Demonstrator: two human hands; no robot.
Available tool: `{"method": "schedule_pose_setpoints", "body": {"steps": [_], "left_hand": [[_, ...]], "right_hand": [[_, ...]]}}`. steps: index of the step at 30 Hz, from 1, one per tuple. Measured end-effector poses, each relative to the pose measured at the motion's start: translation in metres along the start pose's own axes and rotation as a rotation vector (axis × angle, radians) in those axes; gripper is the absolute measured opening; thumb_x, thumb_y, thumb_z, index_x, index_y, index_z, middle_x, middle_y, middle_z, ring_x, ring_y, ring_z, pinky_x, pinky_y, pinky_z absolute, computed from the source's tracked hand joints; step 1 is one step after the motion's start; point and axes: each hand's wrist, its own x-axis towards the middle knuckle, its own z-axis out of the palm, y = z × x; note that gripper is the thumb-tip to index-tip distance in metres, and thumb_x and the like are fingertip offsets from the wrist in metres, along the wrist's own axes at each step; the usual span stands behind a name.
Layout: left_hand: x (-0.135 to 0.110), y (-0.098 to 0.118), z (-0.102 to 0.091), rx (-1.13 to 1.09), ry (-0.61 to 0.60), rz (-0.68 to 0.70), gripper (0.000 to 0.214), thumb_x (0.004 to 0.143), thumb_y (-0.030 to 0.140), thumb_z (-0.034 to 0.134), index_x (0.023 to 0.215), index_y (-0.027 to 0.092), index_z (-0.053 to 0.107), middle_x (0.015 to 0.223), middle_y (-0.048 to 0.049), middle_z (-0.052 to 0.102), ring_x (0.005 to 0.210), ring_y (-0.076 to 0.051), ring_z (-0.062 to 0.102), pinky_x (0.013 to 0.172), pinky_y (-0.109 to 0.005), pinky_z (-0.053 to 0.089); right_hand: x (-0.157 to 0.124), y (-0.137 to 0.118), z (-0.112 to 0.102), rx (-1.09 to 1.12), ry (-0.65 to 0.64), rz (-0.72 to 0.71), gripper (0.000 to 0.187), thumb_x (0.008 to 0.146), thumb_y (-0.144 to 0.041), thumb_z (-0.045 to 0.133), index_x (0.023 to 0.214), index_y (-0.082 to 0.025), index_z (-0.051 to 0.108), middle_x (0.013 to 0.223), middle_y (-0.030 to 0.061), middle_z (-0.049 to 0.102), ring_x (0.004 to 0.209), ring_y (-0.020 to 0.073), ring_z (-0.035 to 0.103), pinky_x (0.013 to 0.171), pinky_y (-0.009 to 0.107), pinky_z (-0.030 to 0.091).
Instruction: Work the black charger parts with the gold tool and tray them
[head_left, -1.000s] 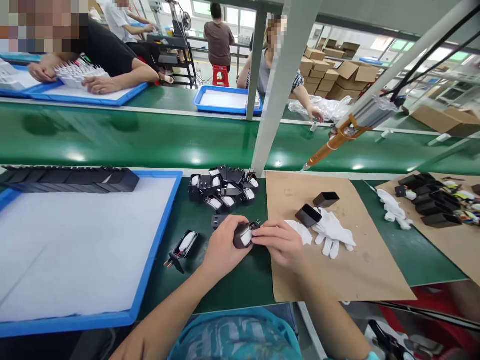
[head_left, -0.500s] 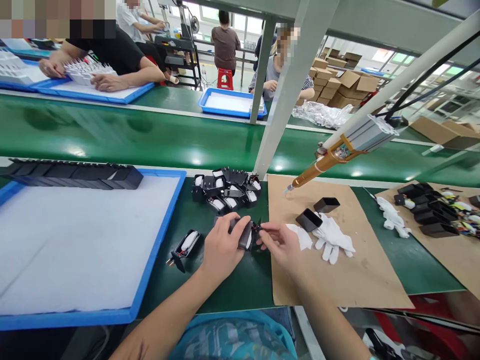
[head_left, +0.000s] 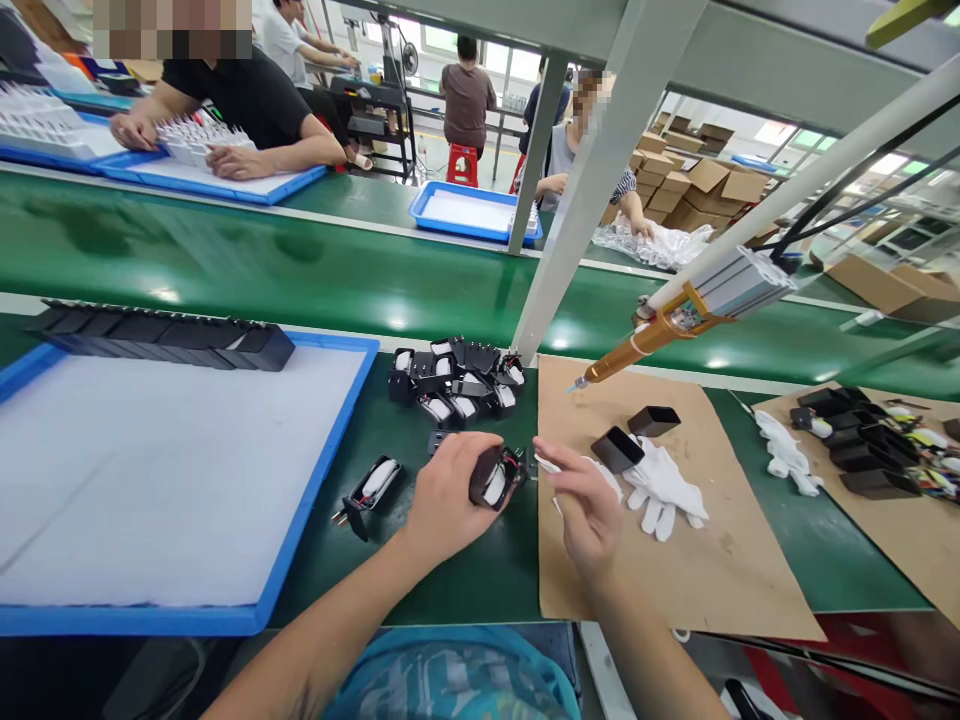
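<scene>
My left hand (head_left: 442, 495) is closed around a small black charger housing (head_left: 491, 478) with a white part and red wires inside, held just above the green bench. My right hand (head_left: 583, 500) hovers a little to its right over the brown cardboard sheet (head_left: 675, 560), fingers loosely curled with the forefinger and thumb stretched toward the housing, holding nothing I can see. A pile of similar black housings (head_left: 454, 382) lies just beyond my hands. One more open housing (head_left: 369, 492) rests on the bench left of my left hand.
A blue tray (head_left: 300, 520) with a white liner and a row of black housings (head_left: 165, 340) fills the left. White gloves (head_left: 664, 480), two black shells (head_left: 630, 440), a hanging orange driver (head_left: 637, 345), a grey post (head_left: 577, 220). Other people work across the conveyor.
My right hand has let go of the housing and drawn back to the right. My left hand has turned the housing so its open side shows. The view has shifted slightly.
</scene>
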Motion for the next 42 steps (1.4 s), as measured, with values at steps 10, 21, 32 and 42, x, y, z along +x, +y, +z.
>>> {"method": "schedule_pose_setpoints", "body": {"steps": [10,21,32,42], "left_hand": [[-0.008,-0.003,0.006,0.363,0.061,0.128,0.045,0.08,0.015,0.06,0.124,0.019,0.052,0.109,-0.0123,0.058,0.092,-0.025,0.057,0.078,-0.036,0.049],[-0.007,-0.005,0.008,0.225,-0.068,0.089,0.05,0.074,0.009,0.059,0.122,0.02,0.054,0.109,-0.01,0.056,0.092,-0.025,0.055,0.079,-0.037,0.051],[-0.005,0.001,0.008,-0.056,-0.177,0.021,0.044,0.075,0.012,0.059,0.118,0.022,0.053,0.107,-0.0082,0.057,0.098,-0.024,0.055,0.084,-0.038,0.052],[-0.014,-0.004,0.021,0.066,0.041,0.14,0.056,0.076,0.006,0.056,0.128,0.018,0.039,0.112,-0.0121,0.058,0.094,-0.025,0.053,0.08,-0.039,0.051]], "right_hand": [[-0.006,0.007,0.016,-0.14,-0.059,0.148,0.009,0.093,-0.024,0.055,0.097,-0.023,0.063,0.075,0.0016,0.068,0.059,0.0135,0.067,0.05,0.026,0.058],[-0.007,0.008,0.008,-0.43,-0.103,-0.253,0.037,0.085,-0.01,0.063,0.117,-0.029,0.066,0.082,0.0051,0.069,0.07,0.018,0.065,0.06,0.031,0.057],[-0.008,0.01,0.011,-0.312,-0.042,-0.024,0.015,0.086,-0.022,0.063,0.1,-0.026,0.067,0.086,0.0052,0.069,0.073,0.0162,0.067,0.063,0.03,0.061],[-0.011,0.012,0.024,-0.018,0.003,0.31,0.009,0.09,-0.03,0.06,0.094,-0.023,0.06,0.092,0.0044,0.066,0.085,0.0144,0.066,0.061,0.022,0.057]]}}
